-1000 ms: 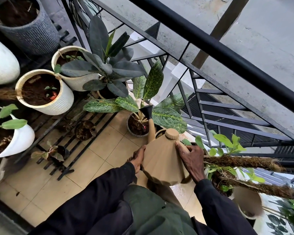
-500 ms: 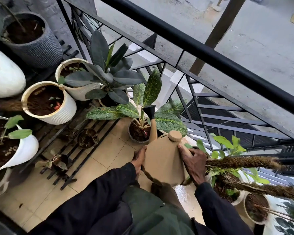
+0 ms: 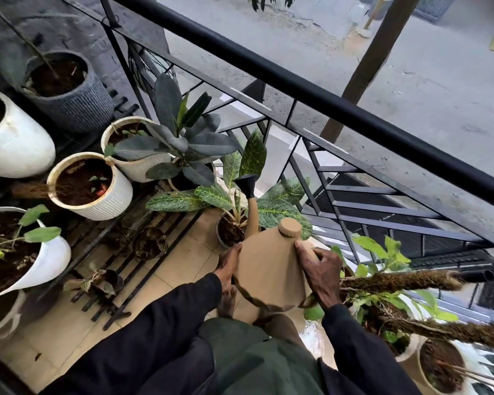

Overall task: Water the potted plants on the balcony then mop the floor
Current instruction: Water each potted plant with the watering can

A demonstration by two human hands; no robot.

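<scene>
Potted plants (image 3: 183, 143) in white ribbed pots (image 3: 113, 201) fill the balcony's nine-to-eleven o'clock side. Tan faceted watering can (image 3: 268, 275) tilts at centre, spout toward twelve o'clock over a variegated plant (image 3: 274, 209). Fingers of left hand (image 3: 228, 263) and right hand (image 3: 322, 269) clamp its sides.

The watering can (image 3: 268, 275) is between the left hand (image 3: 228, 266) and the right hand (image 3: 321, 273). Its spout reaches over a small pot (image 3: 228, 232) on the floor (image 3: 183, 269), by the railing (image 3: 297, 89). More pots (image 3: 90, 186) stand on a rack (image 3: 157, 262) at the left.
</scene>
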